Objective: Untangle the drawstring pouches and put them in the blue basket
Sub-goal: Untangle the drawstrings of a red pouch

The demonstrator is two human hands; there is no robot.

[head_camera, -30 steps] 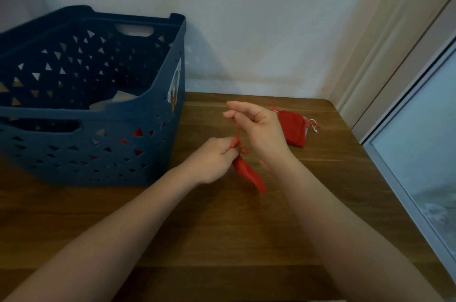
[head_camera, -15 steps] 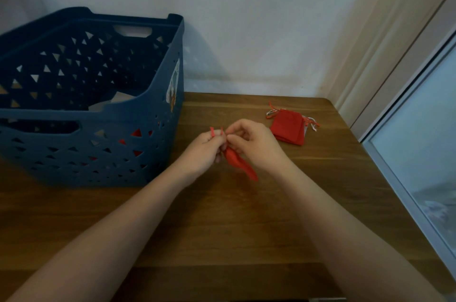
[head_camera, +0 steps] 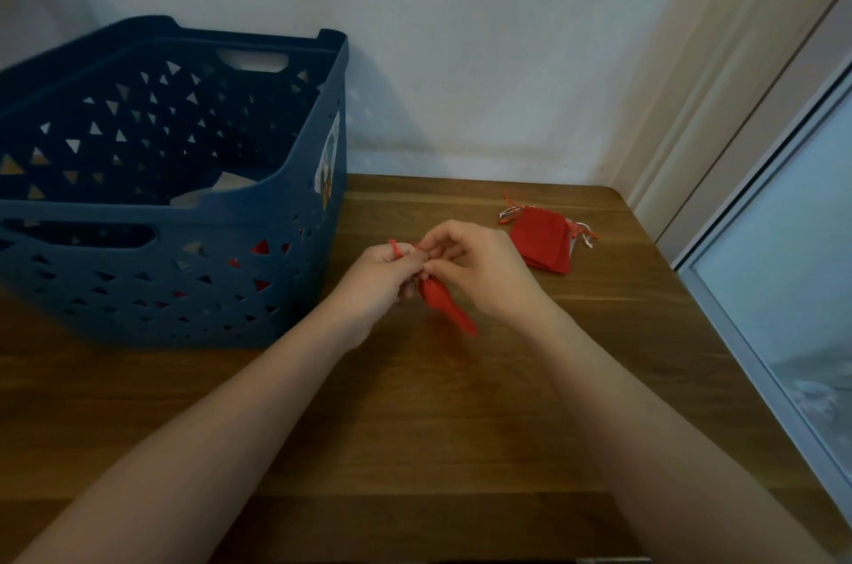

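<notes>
Currently, head view: my left hand (head_camera: 375, 282) and right hand (head_camera: 479, 268) both pinch one red pouch (head_camera: 445, 305) by its drawstring above the counter (head_camera: 415, 416); remaining pouches (head_camera: 544, 243) lie right; blue basket (head_camera: 184, 250) stands left.

Wooden table (head_camera: 461, 416), pale wall (head_camera: 461, 33), window (head_camera: 793, 268) at right.

You are in what looks like a home room, working at a corner. A wooden table (head_camera: 461, 402) is pushed against a plain white wall (head_camera: 461, 33), with a cream door or window frame (head_camera: 719, 70) and a glass pane (head_camera: 793, 264) at your right. A blue plastic laundry-style basket (head_camera: 184, 287) stands on the table.
</notes>
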